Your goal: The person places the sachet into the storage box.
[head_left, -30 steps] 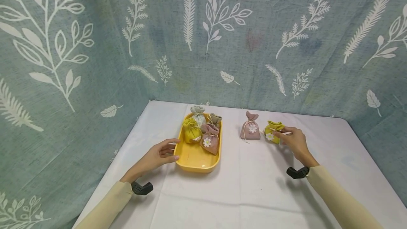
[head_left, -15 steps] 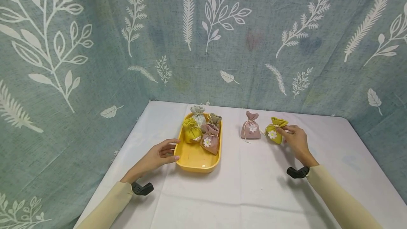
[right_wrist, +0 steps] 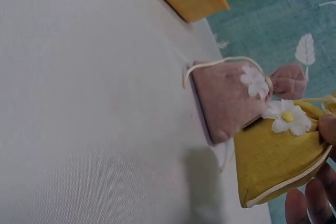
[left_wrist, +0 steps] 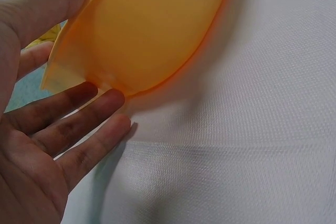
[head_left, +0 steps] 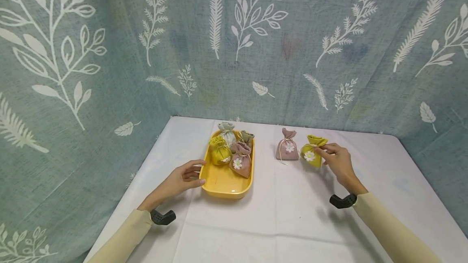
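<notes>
My right hand (head_left: 340, 163) pinches a yellow drawstring pouch (head_left: 310, 159) by its side near the neck, a white flower on its front. In the right wrist view the pouch (right_wrist: 278, 156) tilts, and I cannot tell whether its base touches the cloth. Just left of it a mauve pouch (head_left: 287, 150) stands upright. My left hand (head_left: 184, 178) rests its fairly straight fingers against the left side of a yellow tray (head_left: 219, 184). Inside the tray sit a yellow pouch (head_left: 220, 153), a mauve pouch (head_left: 240, 165), a pale grey pouch (head_left: 227, 135) and a partly hidden olive-brown pouch (head_left: 246, 136).
A white cloth (head_left: 234, 230) covers the table. Behind it and at the sides hangs a teal curtain (head_left: 197, 31) with white leaf prints. The tray's front half shows bare floor. A gap of white cloth separates the tray from the standing mauve pouch.
My right hand lifted and tilted the yellow pouch slightly, then shifted it a little left toward the standing mauve pouch. My left hand and the tray stay put.
</notes>
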### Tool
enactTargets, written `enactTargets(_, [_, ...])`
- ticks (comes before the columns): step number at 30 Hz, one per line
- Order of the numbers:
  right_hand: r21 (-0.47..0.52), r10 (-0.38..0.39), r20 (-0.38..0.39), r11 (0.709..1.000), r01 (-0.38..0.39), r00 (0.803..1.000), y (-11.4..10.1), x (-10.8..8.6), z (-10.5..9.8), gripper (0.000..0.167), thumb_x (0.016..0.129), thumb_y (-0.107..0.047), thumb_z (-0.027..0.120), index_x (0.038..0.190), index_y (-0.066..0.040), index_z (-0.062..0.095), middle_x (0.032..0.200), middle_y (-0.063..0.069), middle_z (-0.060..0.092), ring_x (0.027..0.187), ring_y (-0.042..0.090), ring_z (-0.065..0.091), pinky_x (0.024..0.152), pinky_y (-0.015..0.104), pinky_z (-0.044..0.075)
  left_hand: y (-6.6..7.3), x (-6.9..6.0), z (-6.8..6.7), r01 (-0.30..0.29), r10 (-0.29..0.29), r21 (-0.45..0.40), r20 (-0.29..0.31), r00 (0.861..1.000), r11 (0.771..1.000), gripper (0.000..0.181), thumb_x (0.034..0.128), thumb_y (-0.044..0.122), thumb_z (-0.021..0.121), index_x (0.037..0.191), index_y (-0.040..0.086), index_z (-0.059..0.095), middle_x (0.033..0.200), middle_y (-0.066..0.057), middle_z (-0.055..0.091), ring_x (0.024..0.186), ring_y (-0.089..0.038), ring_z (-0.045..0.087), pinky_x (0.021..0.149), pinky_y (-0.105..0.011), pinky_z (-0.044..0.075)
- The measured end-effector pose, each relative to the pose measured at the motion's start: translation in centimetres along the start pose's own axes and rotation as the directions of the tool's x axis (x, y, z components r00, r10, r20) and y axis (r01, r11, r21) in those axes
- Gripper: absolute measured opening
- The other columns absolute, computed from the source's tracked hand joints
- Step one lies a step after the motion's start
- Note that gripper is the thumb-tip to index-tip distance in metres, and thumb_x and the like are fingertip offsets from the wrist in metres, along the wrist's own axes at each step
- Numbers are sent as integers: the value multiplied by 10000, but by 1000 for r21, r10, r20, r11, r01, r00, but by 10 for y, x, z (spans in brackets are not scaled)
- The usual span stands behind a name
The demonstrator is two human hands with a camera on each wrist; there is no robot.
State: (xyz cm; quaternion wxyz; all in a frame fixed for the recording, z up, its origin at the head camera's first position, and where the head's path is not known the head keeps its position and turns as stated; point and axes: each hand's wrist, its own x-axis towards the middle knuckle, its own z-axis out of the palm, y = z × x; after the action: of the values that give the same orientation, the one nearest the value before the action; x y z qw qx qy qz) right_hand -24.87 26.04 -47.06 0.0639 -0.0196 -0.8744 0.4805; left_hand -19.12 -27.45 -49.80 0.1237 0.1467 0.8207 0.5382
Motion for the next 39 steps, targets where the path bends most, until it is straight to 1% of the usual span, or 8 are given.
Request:
enactTargets(7, [7,-27,26,1000,27,999,-9,-6,4,586,964,-515,694,1252,-5,719,1305,150,613,972,277,593,778,455,599,1,-1,0,-4,4,0,-3,1000,1000,750,906,342,817,1536,149,459,1468,-170,539,1273,-326,587,1060,-410,511])
enactTargets(12, [33,-37,37,999,36,999,-17,-9,6,560,969,-465,712,1236,27,710,1313,169,611,971,352,615,774,453,600,0,-1,0,11,-11,6,-11,1000,1000,761,894,358,826,1536,166,466,1450,-143,557,1248,-293,604,1047,-397,521])
enactTargets(15, [31,-38,37,999,37,999,-22,-9,9,536,962,-459,724,1198,22,730,1288,158,620,1003,347,596,774,462,593,0,-1,0,15,-15,7,-12,1000,1000,750,895,362,824,1531,175,473,1446,-146,559,1240,-290,607,1050,-415,518])
enactTargets(21, [62,-64,62,996,60,996,-29,-12,13,501,953,-444,742,1104,33,763,1243,140,626,1111,262,551,725,331,594,1,-2,-1,18,-18,-1,-12,1000,1000,752,894,355,826,1533,181,471,1451,-139,558,1244,-285,607,1045,-399,522])
enactTargets(24, [76,-81,82,994,74,993,-34,-14,15,491,953,-432,745,1135,24,759,1211,137,630,1084,259,562,709,295,589,0,-2,0,22,-22,-5,-15,1000,1000,755,890,362,829,1532,184,475,1449,-138,560,1236,-278,612,1041,-394,525])
enactTargets(28, [86,-104,108,992,95,989,-39,-15,18,471,952,-423,749,1145,7,763,1186,141,639,1054,262,574,718,336,601,0,-2,0,36,-36,-9,-22,999,999,751,880,369,837,1524,203,488,1438,-117,569,1219,-264,621,1033,-386,529])
enactTargets(32, [99,-123,126,989,111,984,-44,-17,21,447,950,-417,754,1111,-1,774,1179,140,645,1059,249,572,721,353,607,0,-2,0,23,-23,-5,-18,1000,1000,754,891,357,829,1532,173,476,1442,-149,562,1221,-284,620,1032,-392,530])
enactTargets(39, [143,-135,151,983,114,979,-55,-19,27,407,944,-396,765,1090,-16,785,1155,124,649,1053,240,574,705,312,602,0,-1,1,4,-4,-9,-14,1000,1000,737,906,325,819,1534,164,468,1457,-171,548,1241,-310,610,1035,-378,529])
